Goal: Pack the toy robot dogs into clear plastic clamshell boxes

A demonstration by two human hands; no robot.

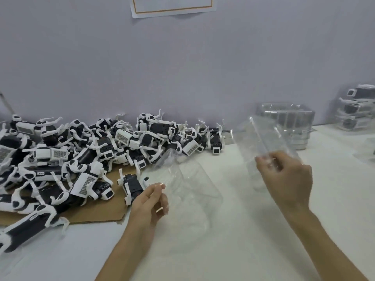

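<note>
Nearest, two bare forearms over the white surface [243,250]. Left hand [151,201] with fingers curled, fingertips pinching the near edge of a low clear shell [190,185] lying flat on the surface just right of it. Right hand [284,179] lifted, fingers curled round the lower end of a raised clear shell [261,136], tilted up and away from the palm. Cannot tell whether the two shells are hinged halves of one clamshell box or two separate pieces; both empty.

Just left of the left hand, touching or nearly touching its thumb side, one toy robot dog [133,185] on its back, legs up. Further left and beyond, a big tangled heap of toy robot dogs [81,151], black and white, partly on a brown cardboard sheet [97,211], partly against the wall [182,67].

Beyond the right hand, a stack of empty clear boxes [288,120] at the wall. Far right of the right hand, stacked packed boxes [357,110] with dogs inside. High on the wall between the hands, a paper sheet [172,7] with an orange border.
</note>
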